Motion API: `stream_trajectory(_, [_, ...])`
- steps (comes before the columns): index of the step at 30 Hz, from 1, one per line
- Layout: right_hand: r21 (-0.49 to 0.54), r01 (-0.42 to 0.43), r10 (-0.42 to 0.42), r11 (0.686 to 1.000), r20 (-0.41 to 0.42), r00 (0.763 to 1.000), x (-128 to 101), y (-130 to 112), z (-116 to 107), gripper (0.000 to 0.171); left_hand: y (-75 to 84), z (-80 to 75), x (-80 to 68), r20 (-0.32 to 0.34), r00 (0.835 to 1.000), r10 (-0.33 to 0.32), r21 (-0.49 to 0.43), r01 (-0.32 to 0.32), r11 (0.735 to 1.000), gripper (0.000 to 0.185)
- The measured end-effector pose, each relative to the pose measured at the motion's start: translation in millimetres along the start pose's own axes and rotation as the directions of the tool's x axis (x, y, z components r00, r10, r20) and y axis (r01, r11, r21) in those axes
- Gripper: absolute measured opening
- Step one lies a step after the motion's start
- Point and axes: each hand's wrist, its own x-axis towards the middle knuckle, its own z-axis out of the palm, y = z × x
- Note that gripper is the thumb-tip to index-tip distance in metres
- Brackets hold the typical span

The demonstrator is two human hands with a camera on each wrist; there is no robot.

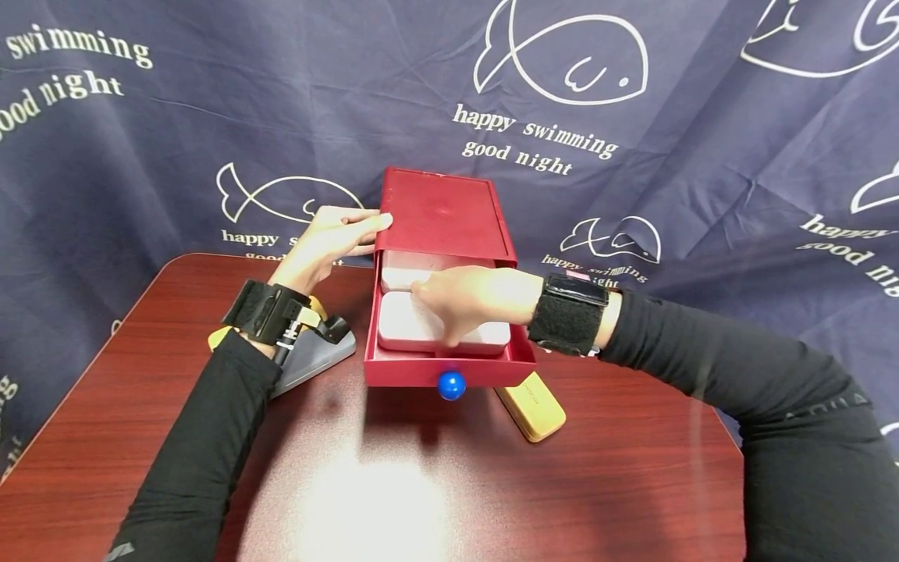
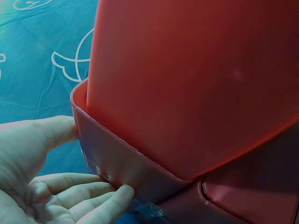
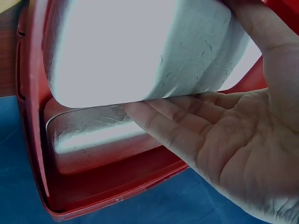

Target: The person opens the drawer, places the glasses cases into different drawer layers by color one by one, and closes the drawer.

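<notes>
While gripping the near white tin (image 1: pixel 421 328) inside the pulled-out red drawer (image 1: pixel 449 368) with right hand (image 1: pixel 467 300), could easily fumble it; left hand (image 1: pixel 330 242), fingers flat, only bracing the red box (image 1: pixel 442 211).

Glossy wood-grain surface (image 1: pixel 175 437); smooth matt red box (image 1: pixel 442 211); fibrous, paper-like white tins (image 3: pixel 140 51); shiny blue knob (image 1: pixel 451 385); backdrop cloth (image 1: pixel 702 156).

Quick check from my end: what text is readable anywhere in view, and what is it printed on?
"happy swimming good night": white print, repeated beside fish outlines, on the navy backdrop cloth.
Yellow case by the red drawer box: faint mark, too small to read.
Wristbands, tins: no readable text.
</notes>
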Motion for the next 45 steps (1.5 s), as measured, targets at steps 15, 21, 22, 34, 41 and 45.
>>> stream_trajectory(15, [0.026, -0.044, 0.044, 0.999, -0.017, 0.999, -16, 8, -12, 0.056, 1.1, 3.3, 0.2, -0.012, 1.000, -0.006, -0.028, 0.006, 1.000, 0.064])
stream_trajectory(21, [0.025, -0.037, 0.041, 0.999, -0.176, 0.983, -40, 2, -15, 0.062, 0.8, 1.4, -0.6, -0.004, 1.000, 0.008, -0.004, -0.008, 1.000, 0.065])
stream_trajectory(22, [0.019, -0.033, 0.037, 0.999, -0.213, 0.976, -45, 0, -15, 0.063, 0.8, 1.1, -0.9, -0.004, 1.000, 0.011, -0.002, -0.011, 1.000, 0.064])
stream_trajectory(34, [-0.323, -0.028, -0.240, 0.946, -0.755, 0.611, -77, -34, 31, 0.026, 0.5, 1.4, -3.1, -0.006, 1.000, 0.024, 0.012, -0.024, 1.000, 0.064])
stream_trajectory(41, [-0.573, -0.167, -0.403, 0.802, -0.726, 0.557, -86, -53, 52, 0.022, 3.5, 2.3, -2.8, -0.013, 1.000, 0.013, 0.004, -0.013, 1.000, 0.061])
stream_trajectory(45, [-0.661, -0.172, -0.496, 0.730, -0.686, 0.532, -86, -57, 63, 0.023, 3.8, 1.7, -3.0, -0.010, 1.000, 0.021, 0.017, -0.021, 1.000, 0.062])
